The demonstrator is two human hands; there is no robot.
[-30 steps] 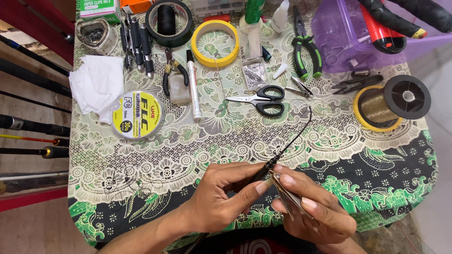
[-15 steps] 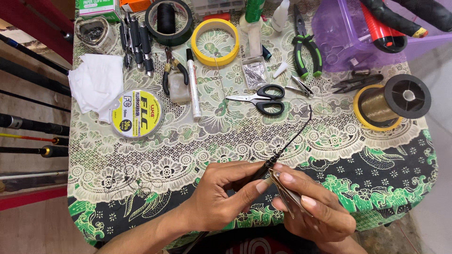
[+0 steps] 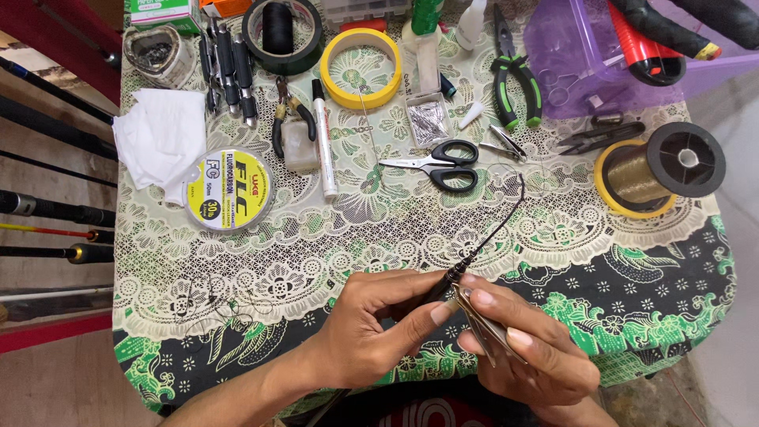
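Thin black rod tip [image 3: 506, 217] arcs above the patterned green-and-cream cloth table [image 3: 632, 277], pinched in the left hand [image 3: 371, 336]; the right hand [image 3: 526, 356] grips a small metal clipper [image 3: 482, 324] touching it.

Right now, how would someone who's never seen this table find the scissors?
Start at the patterned tablecloth and look to its middle, just above the two hands. The scissors lie flat there, blades pointing left, beside a white marker. They alone have black loop handles; the pliers nearby have green grips.
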